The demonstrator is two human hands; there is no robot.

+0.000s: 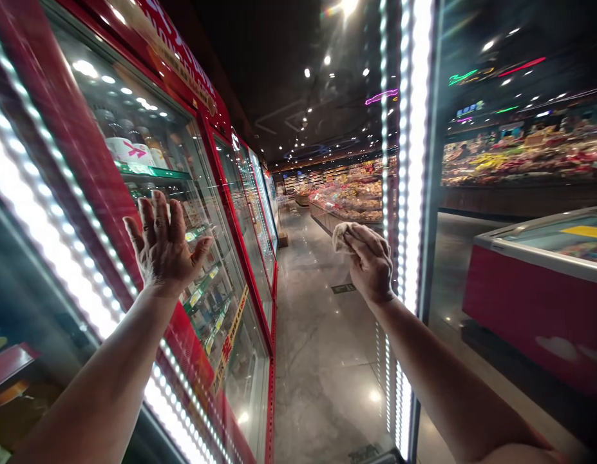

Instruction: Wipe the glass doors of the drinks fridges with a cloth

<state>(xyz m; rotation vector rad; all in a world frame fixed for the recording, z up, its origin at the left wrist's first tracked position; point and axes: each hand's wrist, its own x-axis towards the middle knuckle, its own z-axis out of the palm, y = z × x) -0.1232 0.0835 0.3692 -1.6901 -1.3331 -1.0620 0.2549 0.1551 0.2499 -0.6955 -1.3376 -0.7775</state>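
My left hand is raised with its fingers spread and holds nothing. It is in front of the red-framed glass-door drinks fridge; I cannot tell whether it touches the frame. Bunched under the fingers of my right hand is a pale cloth. That hand is just left of a bright LED strip running up the edge of a glass door. Whether the cloth presses on the glass is hard to tell. Bottles and a white tub stand on the shelves behind the fridge glass.
A second lit strip slants across the left side. The shiny aisle floor runs ahead between the fridges and a long produce display. At the right stands a pink chest freezer. A box sits on the floor farther along.
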